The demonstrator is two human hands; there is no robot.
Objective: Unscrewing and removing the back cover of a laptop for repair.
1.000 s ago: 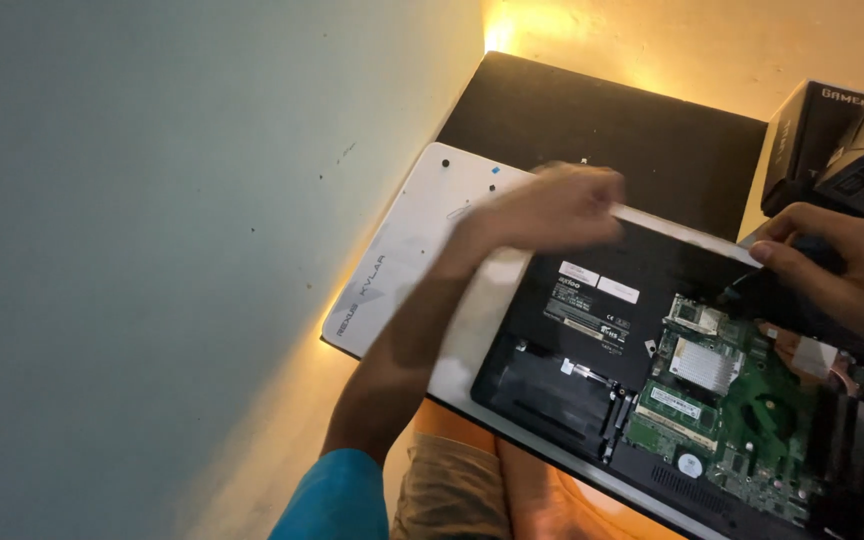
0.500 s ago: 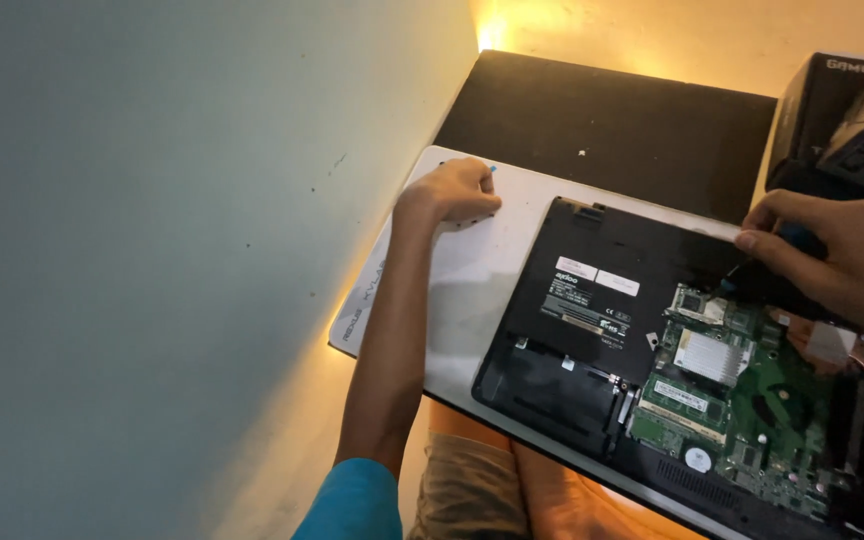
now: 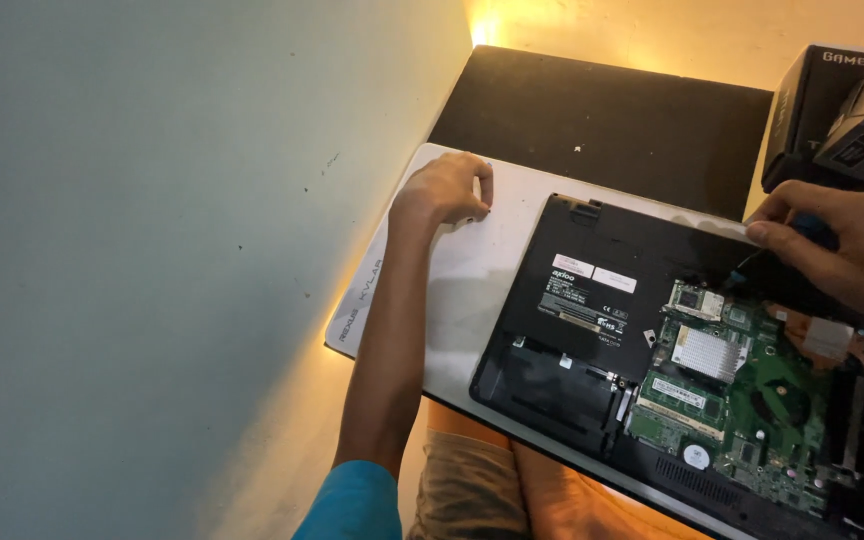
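While the opened laptop (image 3: 652,370) lay bottom-up on the white mat (image 3: 472,270) across the person's lap, its green circuit board (image 3: 752,400) was exposed and looked fragile; the black plastic shell seemed stiff and fairly heavy, best held by its edges, never by the board; the left hand (image 3: 447,190) rested curled on the mat, fingertips pressed together, possibly on something tiny; the right hand (image 3: 837,250) pinched a dark-handled screwdriver (image 3: 802,232) at the laptop's far edge

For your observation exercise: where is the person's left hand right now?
In the head view, the left hand rests curled on the white mat, left of the opened laptop, near the wall.
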